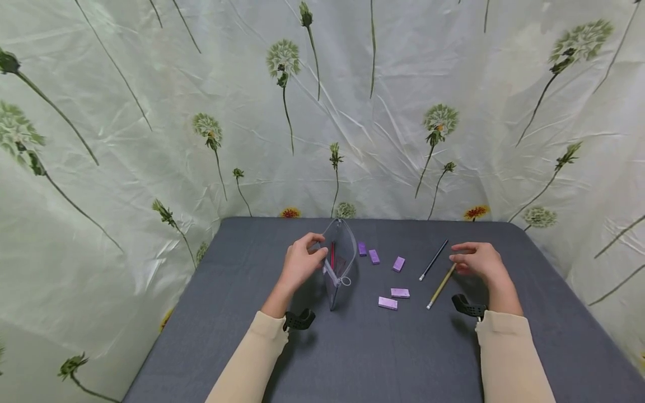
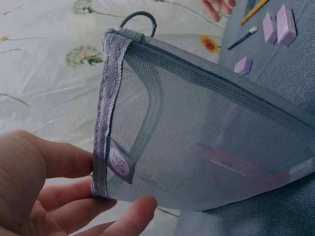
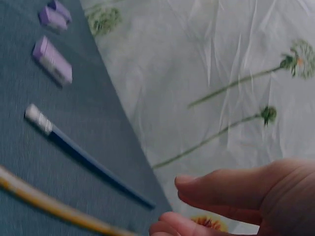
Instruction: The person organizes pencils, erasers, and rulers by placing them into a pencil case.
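Toward the far edge of the bench [image 1: 373, 358], the left hand [image 1: 301, 260] is pinching the side of the mesh pouch [image 2: 177, 123], which is standing open. Nearer the right edge, the right hand [image 1: 478, 262] is hovering, thumb and fingers parted, by the yellow pencil [image 1: 442, 286]; a dark pencil [image 1: 434, 259] and purple blocks [image 1: 388, 303] are lying between.

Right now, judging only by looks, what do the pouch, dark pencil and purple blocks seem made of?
Pouch: synthetic-looking mesh, perhaps nylon; its fine weave is see-through.
Dark pencil: smooth, even colour suggests painted wood; the banded ferrule looks metallic.
Purple blocks: matte, perhaps eraser rubber; faces look dull, but that's uncertain.
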Available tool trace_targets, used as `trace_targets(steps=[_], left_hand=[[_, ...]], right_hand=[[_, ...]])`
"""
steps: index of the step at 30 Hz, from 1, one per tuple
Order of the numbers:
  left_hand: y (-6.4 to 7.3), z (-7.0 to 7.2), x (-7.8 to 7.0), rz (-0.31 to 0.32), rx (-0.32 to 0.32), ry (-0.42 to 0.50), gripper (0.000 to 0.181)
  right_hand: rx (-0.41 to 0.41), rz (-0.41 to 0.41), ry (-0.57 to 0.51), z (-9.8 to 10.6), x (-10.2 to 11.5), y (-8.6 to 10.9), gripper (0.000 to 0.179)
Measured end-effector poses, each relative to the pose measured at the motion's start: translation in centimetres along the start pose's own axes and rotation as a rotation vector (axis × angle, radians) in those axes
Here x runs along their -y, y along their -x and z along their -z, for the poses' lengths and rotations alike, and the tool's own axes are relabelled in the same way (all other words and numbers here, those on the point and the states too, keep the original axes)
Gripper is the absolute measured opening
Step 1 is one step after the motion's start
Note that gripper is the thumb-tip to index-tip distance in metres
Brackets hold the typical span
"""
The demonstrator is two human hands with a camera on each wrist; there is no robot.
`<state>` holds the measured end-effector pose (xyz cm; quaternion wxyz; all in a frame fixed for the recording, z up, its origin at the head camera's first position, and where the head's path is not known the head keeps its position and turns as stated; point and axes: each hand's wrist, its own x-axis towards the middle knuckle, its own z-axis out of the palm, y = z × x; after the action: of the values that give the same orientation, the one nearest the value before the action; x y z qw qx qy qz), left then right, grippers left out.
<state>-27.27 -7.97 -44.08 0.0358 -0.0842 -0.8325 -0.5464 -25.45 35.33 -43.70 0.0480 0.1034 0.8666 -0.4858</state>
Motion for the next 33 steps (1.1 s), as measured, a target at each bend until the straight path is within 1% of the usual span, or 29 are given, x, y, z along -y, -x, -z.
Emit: trace_targets(steps=[3,5,8,10,12,14,18,21,26,33], left_hand=[[0.0,0.0,0.1,0.001,0.000,0.000,0.027],[0.1,0.1,0.0,0.001,-0.002,-0.002,0.027],[0.1,0.2,0.1,0.004,-0.002,0.000,0.027],[0.1,0.2,0.1,0.002,-0.001,0.000,0.027],[0.1,0.2,0.2,-0.001,-0.001,0.000,0.027],[0.1,0.3,0.1,-0.004,0.000,0.001,0.027],[0.1,0.3,0.2,-0.003,0.003,0.004,0.027],[0.1,0.2,0.2,0.001,0.007,0.007,0.028],[0.1,0.2,0.2,0.002,0.006,0.010,0.027],[0.0,0.3,0.2,0.005,0.002,0.004,0.027]], right_hand=[[0.043,-0.058,-0.001,0.2,-0.8,0.1,0.042],[0.111,-0.083,-0.006,0.1,-1.0,0.2,0.037],[0.203,-0.106,-0.023,-0.2,-1.2,0.3,0.033],[0.227,-0.113,-0.035,-0.3,-1.3,0.3,0.032],[0.206,-0.110,-0.021,-0.5,-1.5,0.2,0.031],[0.164,-0.098,0.012,-0.6,-1.7,0.1,0.029],[0.033,-0.074,0.109,-1.3,-2.1,-0.4,0.021],[-0.032,-0.049,0.173,-1.9,-2.2,-0.6,0.014],[-0.077,-0.031,0.257,-2.8,-1.5,-0.3,0.007],[-0.106,-0.031,0.334,-3.3,-0.8,0.0,0.007]])
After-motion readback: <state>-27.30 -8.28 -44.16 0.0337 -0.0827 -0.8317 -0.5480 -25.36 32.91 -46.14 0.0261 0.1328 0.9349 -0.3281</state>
